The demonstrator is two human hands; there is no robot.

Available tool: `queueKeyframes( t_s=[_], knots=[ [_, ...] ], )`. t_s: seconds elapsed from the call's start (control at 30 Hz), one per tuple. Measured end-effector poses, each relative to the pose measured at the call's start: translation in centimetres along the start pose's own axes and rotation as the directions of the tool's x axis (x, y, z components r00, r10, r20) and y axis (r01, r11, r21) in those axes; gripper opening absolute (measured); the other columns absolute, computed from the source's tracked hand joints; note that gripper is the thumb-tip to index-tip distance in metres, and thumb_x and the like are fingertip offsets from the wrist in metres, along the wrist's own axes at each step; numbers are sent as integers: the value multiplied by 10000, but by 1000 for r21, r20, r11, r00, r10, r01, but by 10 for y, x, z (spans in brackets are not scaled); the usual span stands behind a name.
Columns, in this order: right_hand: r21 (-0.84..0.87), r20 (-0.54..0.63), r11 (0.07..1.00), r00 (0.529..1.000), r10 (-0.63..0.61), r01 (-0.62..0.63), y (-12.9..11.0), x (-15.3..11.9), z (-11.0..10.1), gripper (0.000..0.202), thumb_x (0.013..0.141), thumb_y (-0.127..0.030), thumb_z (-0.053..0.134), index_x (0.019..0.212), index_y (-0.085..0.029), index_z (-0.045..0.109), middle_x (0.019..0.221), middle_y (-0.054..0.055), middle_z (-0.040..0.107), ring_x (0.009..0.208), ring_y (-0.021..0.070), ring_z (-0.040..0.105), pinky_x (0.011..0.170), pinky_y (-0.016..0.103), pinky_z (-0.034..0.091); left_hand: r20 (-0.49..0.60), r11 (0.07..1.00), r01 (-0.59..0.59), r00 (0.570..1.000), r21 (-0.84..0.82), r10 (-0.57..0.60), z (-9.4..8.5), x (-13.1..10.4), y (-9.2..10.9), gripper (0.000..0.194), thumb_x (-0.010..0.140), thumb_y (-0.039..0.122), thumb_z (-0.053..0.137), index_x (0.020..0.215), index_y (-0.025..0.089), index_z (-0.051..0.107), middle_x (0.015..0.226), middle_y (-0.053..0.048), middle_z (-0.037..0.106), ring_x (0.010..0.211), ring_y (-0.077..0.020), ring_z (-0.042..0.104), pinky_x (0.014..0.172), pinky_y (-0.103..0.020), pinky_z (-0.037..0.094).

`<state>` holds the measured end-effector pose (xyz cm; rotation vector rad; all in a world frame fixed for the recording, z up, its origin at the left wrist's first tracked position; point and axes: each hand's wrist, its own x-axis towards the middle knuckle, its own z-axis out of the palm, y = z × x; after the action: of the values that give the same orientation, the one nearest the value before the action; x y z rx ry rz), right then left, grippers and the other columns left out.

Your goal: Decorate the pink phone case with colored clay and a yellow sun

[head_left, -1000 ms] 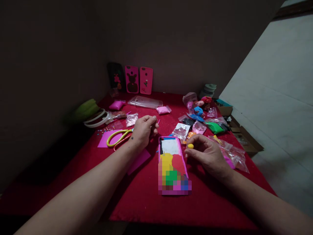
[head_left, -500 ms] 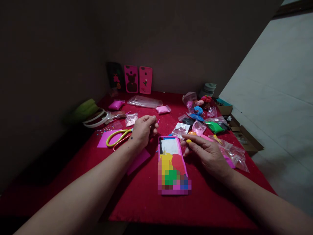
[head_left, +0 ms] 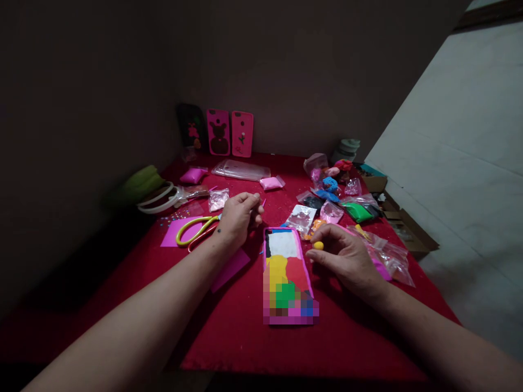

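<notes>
Yellow ball: the little yellow ball (head_left: 318,246) is up in the fingers of the right hand (head_left: 354,260), just off the case's right side and level with its far, white-filled part.

Right-hand grip: nearly closed, thumb and index pinched on the ball with only its width between them. The other fingers are loosely bent.

Phone case: the pink-rimmed phone case (head_left: 283,245) lies on the red cloth (head_left: 237,345), to the left of the ball. The white, yellow and red patches are easy to see, but the near end is pixelated, so no clue about the detail there.

Long axis: runs pretty much away from the person, near end angled a touch to the right. From the ball, the case's middle is left and a bit nearer the body, so the offset is mostly across the long axis.

Nearer hand: right, I'd say. Its fingertips are just beside the long edge, though I can't tell if they touch it. The left hand (head_left: 239,219) sits past the far-left corner.

Left-hand grip: fingers curled in, thumb up near the index. Can't tell if anything's in there.

Around them: scissors (head_left: 210,219) by the left wrist, clear packet (head_left: 301,216) past the case's far-right corner.
</notes>
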<state>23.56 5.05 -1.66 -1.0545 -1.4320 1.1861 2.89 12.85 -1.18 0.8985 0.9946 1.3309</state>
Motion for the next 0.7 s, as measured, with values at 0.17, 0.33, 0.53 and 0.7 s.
queueKeyframes(
  t_s=[0.17,0.33,0.53,0.7],
  knots=[
    [-96,8,995,1000,18,-17,-2,-2,-4,295,739,-417,768,714,-195,577,626,-26,566,530,111,513,507,242,413,5,1000,-1,1000,0,1,0,0,-1,156,805,179,603,675,171,517,528,33,564,348,-60,448,348,-187,299],
    [-159,65,987,998,0,10,-2,-4,-8,473,870,-582,568,596,-196,552,557,7,552,503,129,502,479,262,376,8,1000,-5,1000,4,5,0,0,-1,173,816,175,601,667,173,514,542,28,571,352,-59,458,345,-189,296],
    [-150,56,989,998,17,-8,-1,-2,-7,380,813,-516,678,643,-196,564,584,-8,551,525,121,484,496,254,375,7,1000,-8,1000,9,8,0,0,-1,175,813,177,609,667,175,514,540,29,569,354,-58,457,348,-189,306],
    [-101,55,995,998,7,-2,2,-1,-5,205,786,-382,737,791,-203,637,710,-7,596,606,128,542,555,259,421,9,1000,-5,1000,7,5,0,0,0,182,818,177,604,661,175,513,542,26,566,351,-59,453,348,-194,303]
  ],
)
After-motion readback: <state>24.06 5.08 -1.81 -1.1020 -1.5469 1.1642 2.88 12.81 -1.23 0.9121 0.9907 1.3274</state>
